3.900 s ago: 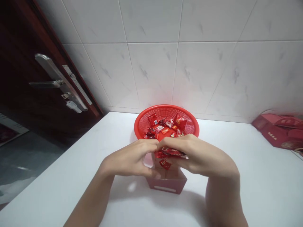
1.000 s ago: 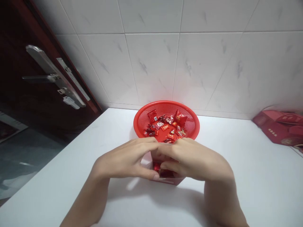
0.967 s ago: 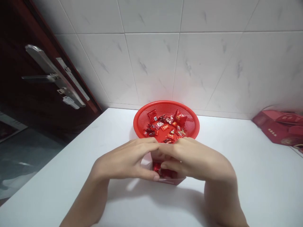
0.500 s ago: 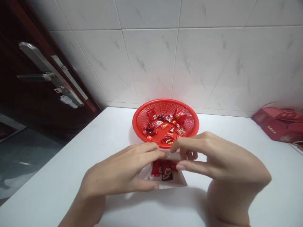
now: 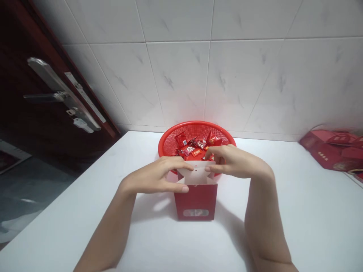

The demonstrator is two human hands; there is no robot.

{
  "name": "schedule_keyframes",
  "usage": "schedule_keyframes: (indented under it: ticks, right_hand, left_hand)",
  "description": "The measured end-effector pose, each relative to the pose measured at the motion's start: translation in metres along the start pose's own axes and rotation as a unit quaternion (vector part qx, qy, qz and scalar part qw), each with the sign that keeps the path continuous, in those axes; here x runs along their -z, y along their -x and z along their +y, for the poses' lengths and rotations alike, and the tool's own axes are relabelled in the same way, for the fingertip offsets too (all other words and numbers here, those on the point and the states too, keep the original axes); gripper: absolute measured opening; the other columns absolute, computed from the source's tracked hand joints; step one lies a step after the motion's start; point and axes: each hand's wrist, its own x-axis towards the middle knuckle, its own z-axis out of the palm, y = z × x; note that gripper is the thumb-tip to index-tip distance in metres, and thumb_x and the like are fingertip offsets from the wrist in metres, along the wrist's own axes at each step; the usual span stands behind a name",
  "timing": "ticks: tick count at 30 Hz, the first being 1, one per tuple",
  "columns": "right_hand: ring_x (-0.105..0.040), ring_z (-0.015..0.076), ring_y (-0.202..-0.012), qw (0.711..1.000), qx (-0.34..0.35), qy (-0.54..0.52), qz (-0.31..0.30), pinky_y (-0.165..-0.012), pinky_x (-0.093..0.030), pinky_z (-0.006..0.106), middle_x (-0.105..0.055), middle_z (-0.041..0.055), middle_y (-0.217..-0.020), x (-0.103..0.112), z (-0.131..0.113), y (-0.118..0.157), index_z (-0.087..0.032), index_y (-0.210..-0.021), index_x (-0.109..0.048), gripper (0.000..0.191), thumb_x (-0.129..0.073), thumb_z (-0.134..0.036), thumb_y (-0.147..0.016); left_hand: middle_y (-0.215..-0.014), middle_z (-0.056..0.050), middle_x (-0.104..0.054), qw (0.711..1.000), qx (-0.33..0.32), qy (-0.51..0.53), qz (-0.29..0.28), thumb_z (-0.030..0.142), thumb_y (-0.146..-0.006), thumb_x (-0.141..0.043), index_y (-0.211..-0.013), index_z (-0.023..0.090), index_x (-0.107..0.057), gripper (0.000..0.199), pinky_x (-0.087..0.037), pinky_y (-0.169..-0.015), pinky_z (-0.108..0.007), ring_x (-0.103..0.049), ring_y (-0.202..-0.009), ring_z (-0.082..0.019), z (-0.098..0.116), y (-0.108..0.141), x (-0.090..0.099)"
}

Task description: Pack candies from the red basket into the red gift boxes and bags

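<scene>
A red box [image 5: 195, 198] with a white inside and a small window low on its front stands upright on the white table, its top flaps up. My left hand [image 5: 160, 175] reaches over its left side, thumb at the front top edge and fingers on the rear flap, spread apart. At the right of the rear flap, my right hand [image 5: 231, 160] pinches the flap between thumb and fingers. Behind the box sits a red mesh basket [image 5: 163, 145] with several wrapped candies [image 5: 189, 150]. What lies inside the box is hidden from this angle.
Red folded boxes [image 5: 326, 151] lie at the table's far right edge. A tiled wall [image 5: 181, 83] rises behind the white table [image 5: 283, 189]. On the left is a dark door [image 5: 17, 113] with a metal handle.
The box now shows its red front, where before its open top with candies inside faced me. Both hands have moved up with its flaps, and my right hand has closed on the rear flap.
</scene>
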Motion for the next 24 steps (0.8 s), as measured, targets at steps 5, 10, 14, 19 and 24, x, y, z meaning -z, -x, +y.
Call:
schedule_keyframes:
  ticks: [5,10,14,19,24]
  right_hand:
    - [-0.062,0.0172,-0.068,0.999,0.003,-0.023,-0.042,-0.056,-0.039,0.027,-0.069,0.0045,-0.076,-0.006,0.01,-0.023,-0.018,-0.091,-0.063,0.018,-0.059,-0.036,-0.092]
    - [-0.063,0.0148,-0.064,0.992,0.027,-0.108,-0.054,-0.056,-0.044,0.026,-0.069,0.003,-0.077,-0.009,0.017,-0.033,-0.018,-0.086,-0.063,0.017,-0.062,-0.034,-0.089]
    - [-0.065,0.0141,-0.064,0.977,0.045,-0.209,-0.018,-0.057,-0.05,0.026,-0.067,0.0011,-0.075,-0.008,0.017,-0.031,-0.018,-0.083,-0.064,0.017,-0.068,-0.034,-0.085]
    - [-0.064,0.0124,-0.055,0.933,0.071,-0.35,0.032,-0.053,-0.053,0.025,-0.065,-0.002,-0.067,-0.004,0.011,-0.022,-0.019,-0.078,-0.06,0.024,-0.072,-0.04,-0.082]
    - [-0.061,0.0118,-0.047,0.905,0.088,-0.413,0.057,-0.045,-0.047,0.022,-0.061,-0.0037,-0.056,-0.004,0.006,-0.021,-0.02,-0.08,-0.059,0.027,-0.07,-0.044,-0.084]
  left_hand:
    - [-0.102,-0.006,-0.073,0.999,-0.021,0.004,0.039,0.032,-0.094,-0.058,-0.113,0.023,-0.073,0.026,-0.051,-0.074,-0.027,-0.067,-0.09,-0.018,-0.005,-0.007,-0.002]
    - [-0.09,-0.004,-0.073,0.995,-0.026,0.003,0.093,0.026,-0.092,-0.06,-0.101,0.022,-0.076,0.019,-0.05,-0.065,-0.024,-0.067,-0.078,-0.015,-0.008,-0.01,-0.004]
    - [-0.081,-0.002,-0.071,0.979,-0.062,-0.011,0.196,0.019,-0.091,-0.06,-0.096,0.024,-0.078,0.019,-0.049,-0.062,-0.024,-0.063,-0.071,-0.014,-0.012,-0.009,-0.004]
    - [-0.082,-0.003,-0.072,0.931,-0.136,-0.033,0.336,0.013,-0.089,-0.062,-0.093,0.022,-0.077,0.019,-0.052,-0.064,-0.025,-0.064,-0.071,-0.013,-0.005,-0.005,-0.001]
    - [-0.081,-0.002,-0.073,0.895,-0.176,-0.06,0.405,0.009,-0.087,-0.063,-0.093,0.022,-0.077,0.02,-0.054,-0.063,-0.025,-0.064,-0.069,-0.012,0.009,-0.001,-0.001]
